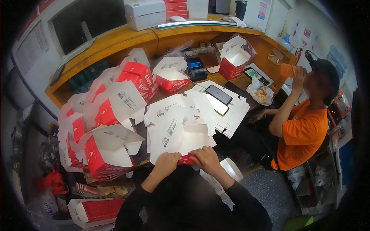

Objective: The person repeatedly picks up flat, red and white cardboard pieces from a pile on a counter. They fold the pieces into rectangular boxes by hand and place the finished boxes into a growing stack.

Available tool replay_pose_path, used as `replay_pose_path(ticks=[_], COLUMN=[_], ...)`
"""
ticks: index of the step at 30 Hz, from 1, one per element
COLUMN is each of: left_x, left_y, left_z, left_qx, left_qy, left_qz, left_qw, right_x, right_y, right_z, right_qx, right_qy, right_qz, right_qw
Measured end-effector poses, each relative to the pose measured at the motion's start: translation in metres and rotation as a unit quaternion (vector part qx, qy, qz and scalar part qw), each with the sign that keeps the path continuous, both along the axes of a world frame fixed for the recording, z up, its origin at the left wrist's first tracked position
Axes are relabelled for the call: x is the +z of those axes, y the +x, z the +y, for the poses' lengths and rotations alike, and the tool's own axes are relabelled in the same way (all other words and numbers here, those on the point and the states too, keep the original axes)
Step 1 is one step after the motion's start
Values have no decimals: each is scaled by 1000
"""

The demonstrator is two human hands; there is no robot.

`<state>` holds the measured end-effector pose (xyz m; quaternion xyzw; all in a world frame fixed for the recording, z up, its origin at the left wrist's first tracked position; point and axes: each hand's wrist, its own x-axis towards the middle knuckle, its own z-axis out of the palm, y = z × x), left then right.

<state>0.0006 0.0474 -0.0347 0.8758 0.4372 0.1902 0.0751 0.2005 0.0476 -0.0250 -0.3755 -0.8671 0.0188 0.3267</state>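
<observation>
A cardboard food box, white inside and red outside, lies partly folded in front of me with its lid panel spread to the left. My left hand is closed on the left end of its red front wall. At the right end of that wall, my right hand grips with bent fingers; my thumbs are partly hidden. Flat white box blanks lie beneath and behind the box. To the left stand several stacks of folded red-and-white boxes with raised lids.
Two phones rest on flat blanks. Behind are a blue-black card terminal, more stacked boxes and a plate of food. A person in an orange shirt sits at the right, raising an orange cup. A white printer tops the wooden counter.
</observation>
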Motion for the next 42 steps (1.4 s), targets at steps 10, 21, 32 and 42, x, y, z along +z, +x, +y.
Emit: replay_pose_path(ticks=[10, 21, 32, 42], left_x=[11, -58, -94, -85], left_y=[16, 2, -11, -3], left_z=[0, 3, 14, 31], left_qx=[-30, 39, 34, -20], left_qy=[98, -40, -55, -175], left_qz=[-152, -131, -76, 33], left_qw=[983, 990, 995, 984], right_x=[22, 94, 18, 80], right_y=[-1, -58, -139, -22], right_z=[17, 261, 396, 213], right_qx=[57, -6, -239, 85], right_qy=[-127, -101, -89, -220], right_qz=[-24, 177, 48, 212], right_qw=[990, 979, 966, 948])
